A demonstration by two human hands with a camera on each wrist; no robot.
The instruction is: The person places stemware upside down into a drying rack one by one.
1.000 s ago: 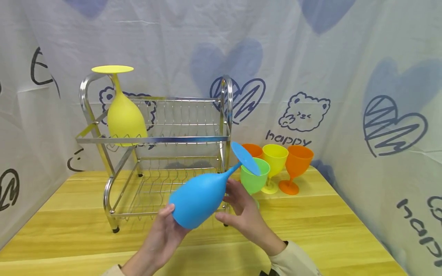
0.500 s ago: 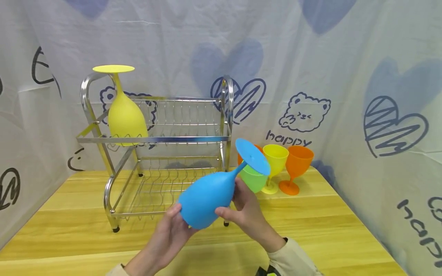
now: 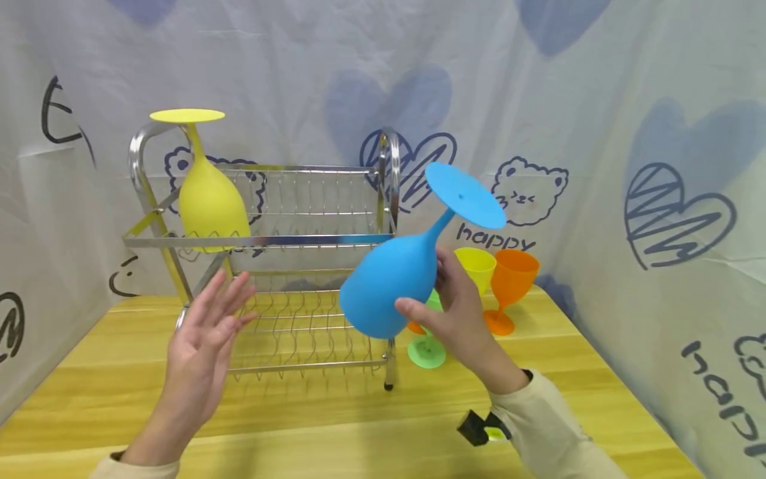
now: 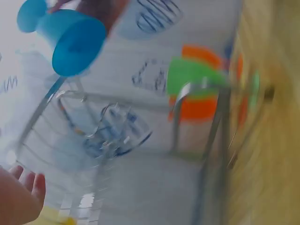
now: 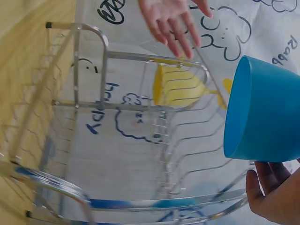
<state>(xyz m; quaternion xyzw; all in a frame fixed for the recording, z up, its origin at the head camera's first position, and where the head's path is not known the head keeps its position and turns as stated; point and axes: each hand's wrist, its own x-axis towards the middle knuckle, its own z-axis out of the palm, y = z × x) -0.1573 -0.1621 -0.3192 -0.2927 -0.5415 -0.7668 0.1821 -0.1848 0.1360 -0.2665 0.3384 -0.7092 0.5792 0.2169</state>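
We see the right hand (image 3: 461, 316) gripping a blue goblet (image 3: 391, 286), tilted, foot above the hand, mouth angled down toward the left hand's side; the left hand (image 3: 197, 349), fingers extended, is apart from it. Beyond both hands we find a metal rack (image 3: 311, 366), an upturned yellow goblet (image 3: 212, 206) on its upper shelf (image 3: 323, 239); beyond the right hand, a green goblet (image 3: 427, 354) and an orange goblet (image 3: 514, 276) stand on the surface (image 3: 335, 432)

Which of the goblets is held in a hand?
The blue goblet, tilted in the right hand; the others stand on the dish rack or table.
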